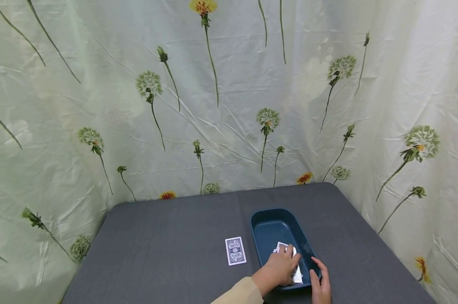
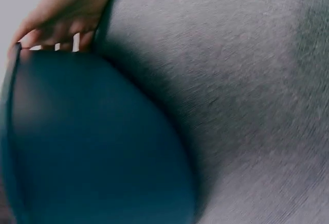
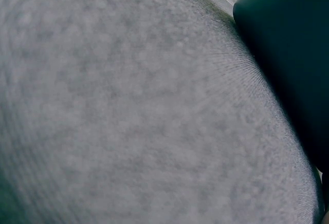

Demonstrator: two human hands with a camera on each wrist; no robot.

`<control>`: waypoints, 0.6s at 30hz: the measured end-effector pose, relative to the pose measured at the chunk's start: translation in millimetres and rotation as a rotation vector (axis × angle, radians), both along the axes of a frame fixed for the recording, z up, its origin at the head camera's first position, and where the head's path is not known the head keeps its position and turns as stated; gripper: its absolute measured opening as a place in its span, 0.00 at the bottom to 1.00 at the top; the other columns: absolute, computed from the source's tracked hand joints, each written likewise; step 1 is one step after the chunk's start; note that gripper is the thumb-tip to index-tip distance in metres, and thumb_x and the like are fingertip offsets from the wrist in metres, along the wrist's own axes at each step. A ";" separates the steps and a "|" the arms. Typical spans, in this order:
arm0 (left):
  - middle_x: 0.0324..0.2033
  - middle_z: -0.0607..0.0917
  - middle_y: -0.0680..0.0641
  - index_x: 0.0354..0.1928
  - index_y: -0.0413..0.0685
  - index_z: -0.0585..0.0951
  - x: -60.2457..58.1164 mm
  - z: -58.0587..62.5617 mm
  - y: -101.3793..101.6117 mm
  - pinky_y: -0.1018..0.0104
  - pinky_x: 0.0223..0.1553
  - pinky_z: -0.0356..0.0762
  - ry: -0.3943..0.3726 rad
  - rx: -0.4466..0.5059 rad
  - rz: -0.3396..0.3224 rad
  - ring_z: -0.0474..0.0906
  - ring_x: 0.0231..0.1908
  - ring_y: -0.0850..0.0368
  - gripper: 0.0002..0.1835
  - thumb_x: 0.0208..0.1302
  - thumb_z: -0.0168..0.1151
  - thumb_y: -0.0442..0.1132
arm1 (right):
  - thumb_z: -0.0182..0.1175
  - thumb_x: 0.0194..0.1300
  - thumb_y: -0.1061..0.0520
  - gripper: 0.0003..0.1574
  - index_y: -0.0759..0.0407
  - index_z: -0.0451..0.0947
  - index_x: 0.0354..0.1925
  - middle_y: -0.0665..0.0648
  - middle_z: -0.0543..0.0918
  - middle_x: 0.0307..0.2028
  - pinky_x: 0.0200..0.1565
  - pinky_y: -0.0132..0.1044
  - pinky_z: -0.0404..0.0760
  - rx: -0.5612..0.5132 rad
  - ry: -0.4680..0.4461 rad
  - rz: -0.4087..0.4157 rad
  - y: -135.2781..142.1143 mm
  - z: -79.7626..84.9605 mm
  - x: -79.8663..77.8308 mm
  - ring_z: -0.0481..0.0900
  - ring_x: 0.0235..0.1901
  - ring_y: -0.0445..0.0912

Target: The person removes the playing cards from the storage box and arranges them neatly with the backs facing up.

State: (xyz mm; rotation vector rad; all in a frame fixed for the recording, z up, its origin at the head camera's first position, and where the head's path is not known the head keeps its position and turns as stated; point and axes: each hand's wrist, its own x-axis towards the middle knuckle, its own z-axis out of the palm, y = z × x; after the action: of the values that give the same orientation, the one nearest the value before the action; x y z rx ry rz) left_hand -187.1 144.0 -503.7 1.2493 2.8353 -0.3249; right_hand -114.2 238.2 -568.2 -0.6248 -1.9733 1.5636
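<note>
A dark blue tray (image 1: 274, 228) sits on the grey table, with several playing cards (image 1: 297, 276) in its near end. Over these cards is my left hand (image 1: 282, 266), its fingers bent down and gripping them; the hand covers most of the pile. My right hand (image 1: 320, 285) holds the tray's near right corner, thumb and fingers spread around the rim. One playing card (image 1: 235, 251) lies back up on the table, left of the tray. In the left wrist view, a hand (image 2: 72, 13) shows above the tray wall (image 2: 103, 142).
The grey cloth-covered table (image 1: 168, 245) reaches left and right of the tray. A pale curtain (image 1: 229, 126) printed with dandelions hangs behind it and along both sides. The right wrist view shows mostly tablecloth (image 3: 128, 106) with the dark tray side (image 3: 293, 54) at right.
</note>
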 end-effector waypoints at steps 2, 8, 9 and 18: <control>0.57 0.65 0.58 0.58 0.73 0.64 -2.5 7.0 -3.1 0.70 0.40 0.76 -0.019 0.026 -0.004 0.65 0.53 0.62 0.36 0.44 0.63 0.66 | 0.43 0.68 0.57 0.21 0.62 0.63 0.58 0.23 0.60 0.45 0.48 0.11 0.50 -0.007 -0.002 0.000 -0.1 0.2 0.4 0.53 0.48 0.16; 0.61 0.65 0.54 0.62 0.71 0.64 -13.8 38.5 -21.6 0.67 0.49 0.74 -0.005 0.126 0.004 0.63 0.58 0.59 0.39 0.45 0.61 0.67 | 0.42 0.69 0.56 0.22 0.61 0.62 0.59 0.22 0.58 0.46 0.57 0.19 0.47 -0.011 -0.030 -0.002 -0.6 1.4 0.3 0.50 0.49 0.15; 0.62 0.64 0.53 0.63 0.70 0.64 -15.6 43.9 -26.3 0.67 0.49 0.74 -0.002 0.143 0.009 0.63 0.58 0.59 0.39 0.46 0.61 0.67 | 0.42 0.69 0.56 0.22 0.61 0.62 0.59 0.22 0.58 0.46 0.57 0.19 0.47 -0.008 -0.033 -0.002 -0.4 1.5 0.2 0.50 0.49 0.15; 0.63 0.63 0.48 0.64 0.63 0.62 -26.7 70.0 -89.5 0.60 0.45 0.76 -0.027 0.329 0.107 0.62 0.60 0.52 0.43 0.45 0.64 0.64 | 0.44 0.68 0.58 0.21 0.57 0.65 0.58 0.23 0.62 0.47 0.47 0.09 0.49 0.031 0.019 -0.008 -0.4 -0.4 2.0 0.53 0.47 0.14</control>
State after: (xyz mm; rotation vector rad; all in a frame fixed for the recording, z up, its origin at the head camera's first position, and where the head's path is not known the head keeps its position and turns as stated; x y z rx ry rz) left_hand -213.8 54.5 -433.7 1.1242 3.0040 0.1684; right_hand -112.2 237.8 -568.6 -0.6025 -1.9750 1.5263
